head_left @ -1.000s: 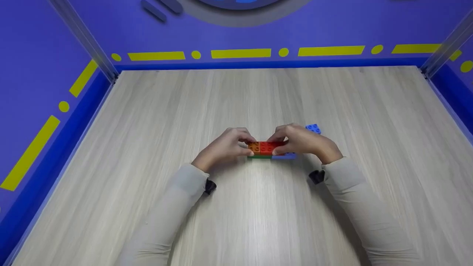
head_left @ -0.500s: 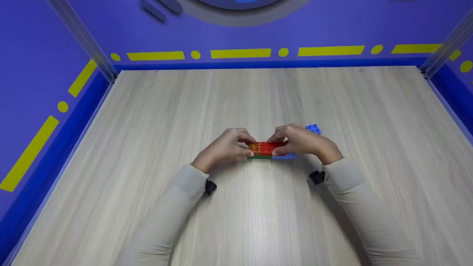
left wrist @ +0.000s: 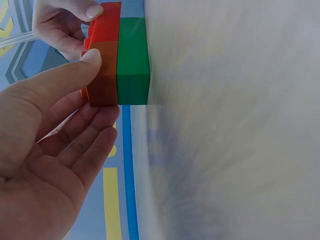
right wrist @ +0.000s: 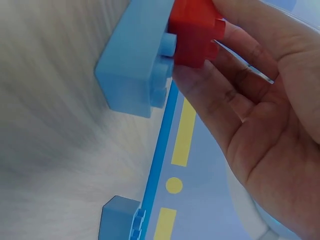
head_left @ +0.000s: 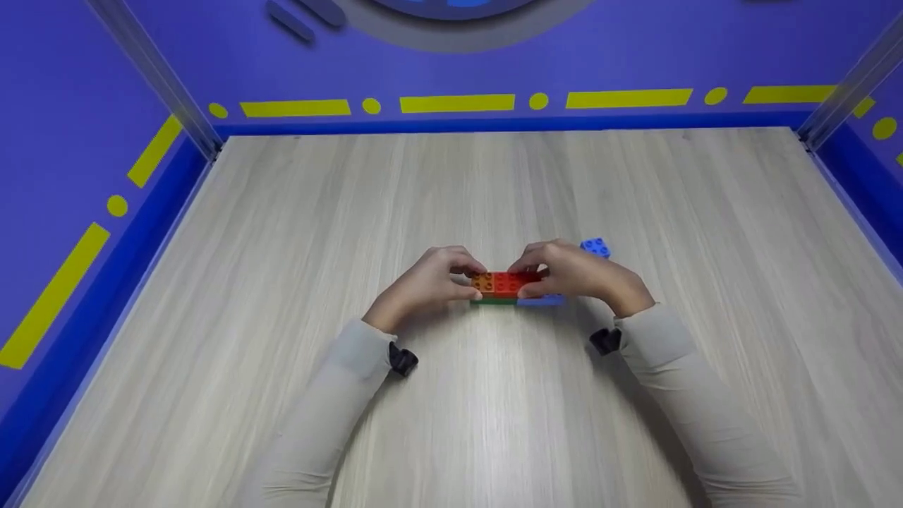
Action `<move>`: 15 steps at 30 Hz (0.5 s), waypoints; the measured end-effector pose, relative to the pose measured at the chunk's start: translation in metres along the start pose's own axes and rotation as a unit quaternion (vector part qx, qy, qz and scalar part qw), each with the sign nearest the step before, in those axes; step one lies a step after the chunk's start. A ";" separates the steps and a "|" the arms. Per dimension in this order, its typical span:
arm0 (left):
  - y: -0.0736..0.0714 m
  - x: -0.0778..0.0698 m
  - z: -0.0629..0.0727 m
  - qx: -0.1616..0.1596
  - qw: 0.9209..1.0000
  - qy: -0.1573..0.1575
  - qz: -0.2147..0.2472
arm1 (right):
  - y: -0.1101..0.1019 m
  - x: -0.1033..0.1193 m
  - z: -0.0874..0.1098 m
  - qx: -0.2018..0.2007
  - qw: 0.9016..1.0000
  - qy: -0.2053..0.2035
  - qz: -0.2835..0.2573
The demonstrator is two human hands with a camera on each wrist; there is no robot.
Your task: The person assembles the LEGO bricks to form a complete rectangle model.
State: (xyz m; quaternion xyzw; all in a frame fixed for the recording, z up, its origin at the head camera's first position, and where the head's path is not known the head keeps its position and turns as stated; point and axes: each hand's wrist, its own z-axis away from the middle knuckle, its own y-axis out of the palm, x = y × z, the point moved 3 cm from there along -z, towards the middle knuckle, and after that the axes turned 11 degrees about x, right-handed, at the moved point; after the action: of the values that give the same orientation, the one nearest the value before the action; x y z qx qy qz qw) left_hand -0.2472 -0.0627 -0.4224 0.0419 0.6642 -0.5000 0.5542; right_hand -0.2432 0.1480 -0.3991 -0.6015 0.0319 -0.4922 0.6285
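Note:
In the middle of the table, a green brick [left wrist: 134,60] and a light blue brick [right wrist: 131,65] lie end to end as a lower row. On top of them sit an orange-brown brick [left wrist: 104,75] and a red brick [right wrist: 192,35], side by side. The left hand [head_left: 430,286] pinches the orange-brown brick between thumb and fingers at its left end. The right hand [head_left: 575,269] pinches the red brick, whose right part its fingers hide. Some studs of the light blue brick show bare beyond the red one.
A separate small blue brick [head_left: 596,247] stands on the wooden table [head_left: 451,190] just behind the right hand. Blue panels [head_left: 451,77] with yellow marks border the table at the back and sides. Each wrist wears a black mount [head_left: 403,360].
Both hands keep their grip on the bricks with no clear movement. The whole head view has shifted very slightly.

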 end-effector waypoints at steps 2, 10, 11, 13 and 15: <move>0.000 0.001 0.001 -0.002 1.000 -0.001 0.000 | 0.001 -0.001 0.000 0.001 1.000 0.001 -0.005; 0.003 0.001 0.003 -0.004 1.000 -0.016 0.006 | 0.004 -0.002 0.003 -0.011 1.000 -0.018 0.004; 0.003 0.000 0.003 -0.004 1.000 -0.019 0.007 | 0.004 -0.001 0.004 -0.014 1.000 -0.020 0.008; 0.002 -0.001 0.002 -0.003 1.000 -0.023 0.007 | 0.004 -0.001 0.005 -0.018 0.999 -0.024 0.017; 0.002 -0.002 0.002 -0.003 1.000 -0.025 0.004 | 0.003 -0.001 0.006 -0.022 0.999 -0.027 0.024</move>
State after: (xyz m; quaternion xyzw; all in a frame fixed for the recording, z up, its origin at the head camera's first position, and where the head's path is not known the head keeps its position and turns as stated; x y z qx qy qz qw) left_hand -0.2442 -0.0620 -0.4221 0.0304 0.6512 -0.4965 0.5732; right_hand -0.2382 0.1526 -0.4004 -0.6275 0.0404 -0.4595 0.6273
